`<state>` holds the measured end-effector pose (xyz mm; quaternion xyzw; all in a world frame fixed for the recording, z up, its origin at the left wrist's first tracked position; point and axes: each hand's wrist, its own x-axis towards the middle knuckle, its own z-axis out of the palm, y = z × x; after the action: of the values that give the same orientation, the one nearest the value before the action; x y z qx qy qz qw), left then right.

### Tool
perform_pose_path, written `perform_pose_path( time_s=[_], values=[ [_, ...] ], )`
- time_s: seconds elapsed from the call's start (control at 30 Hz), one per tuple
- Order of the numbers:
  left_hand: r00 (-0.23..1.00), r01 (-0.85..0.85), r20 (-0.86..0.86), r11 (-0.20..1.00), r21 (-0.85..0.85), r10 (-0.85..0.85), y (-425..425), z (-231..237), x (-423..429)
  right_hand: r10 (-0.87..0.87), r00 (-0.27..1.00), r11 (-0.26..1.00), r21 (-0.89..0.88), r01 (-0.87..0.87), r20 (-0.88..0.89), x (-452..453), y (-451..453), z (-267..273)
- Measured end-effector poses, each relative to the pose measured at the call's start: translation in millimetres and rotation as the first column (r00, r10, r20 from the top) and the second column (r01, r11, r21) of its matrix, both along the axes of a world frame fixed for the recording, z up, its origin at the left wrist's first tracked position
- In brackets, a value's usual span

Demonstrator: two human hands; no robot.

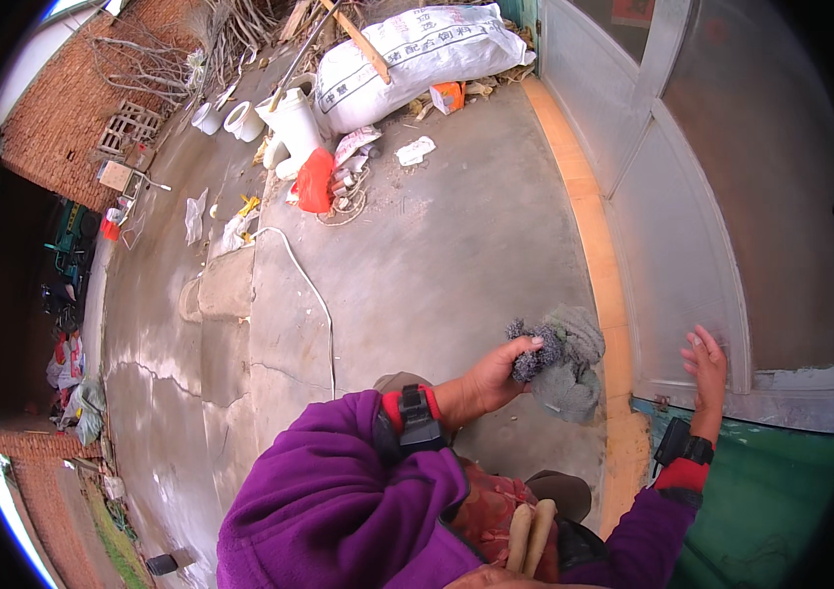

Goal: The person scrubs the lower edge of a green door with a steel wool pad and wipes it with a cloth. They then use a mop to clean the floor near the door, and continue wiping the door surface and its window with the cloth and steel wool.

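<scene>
My left hand [489,379] is closed around a dark, curly scouring pad [540,352] and a grey-green cloth [571,390]. The thumb presses over the pad, and the cloth hangs out beyond the fingers toward the door sill. My right hand [709,366] is raised in front of the lower frame of a glazed door [689,265], its fingers apart and holding nothing. Whether its fingertips touch the door I cannot tell. A green panel [763,486] lies under the door's pale bottom rail.
An orange-tan tile sill [597,250] runs along the door's foot. A white hose [306,276] crosses the concrete floor [417,280]. Farther off are a large white woven sack [424,55], white buckets [244,121], a red plastic bag [315,180] and piled branches [229,44].
</scene>
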<state>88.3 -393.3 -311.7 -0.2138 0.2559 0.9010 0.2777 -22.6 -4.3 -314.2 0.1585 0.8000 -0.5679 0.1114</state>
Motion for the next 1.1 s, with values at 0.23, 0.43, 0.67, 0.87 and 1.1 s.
perform_pose_path(
  time_s=[0.23,0.43,0.67,0.87,1.1],
  values=[
    [0.991,0.131,0.022,0.991,-0.023,-0.130,16,2,6,-0.053,0.997,0.999,0.002,0.053,-0.058,-2,1,-9],
    [0.922,0.360,0.113,0.927,0.109,-0.371,62,-7,11,-0.158,0.983,0.987,0.005,0.159,-0.093,5,9,-22],
    [0.882,0.286,0.267,0.892,0.350,-0.387,73,-24,47,-0.020,0.999,0.998,0.066,0.018,0.031,8,16,-8],
    [0.887,0.116,0.371,0.909,0.400,-0.276,26,-25,83,0.186,0.976,0.960,0.190,-0.205,0.115,34,-71,27],
    [0.957,0.040,0.291,0.995,-0.086,-0.013,-170,85,92,0.433,0.797,0.902,-0.213,-0.377,0.422,187,-212,121]
  ],
)
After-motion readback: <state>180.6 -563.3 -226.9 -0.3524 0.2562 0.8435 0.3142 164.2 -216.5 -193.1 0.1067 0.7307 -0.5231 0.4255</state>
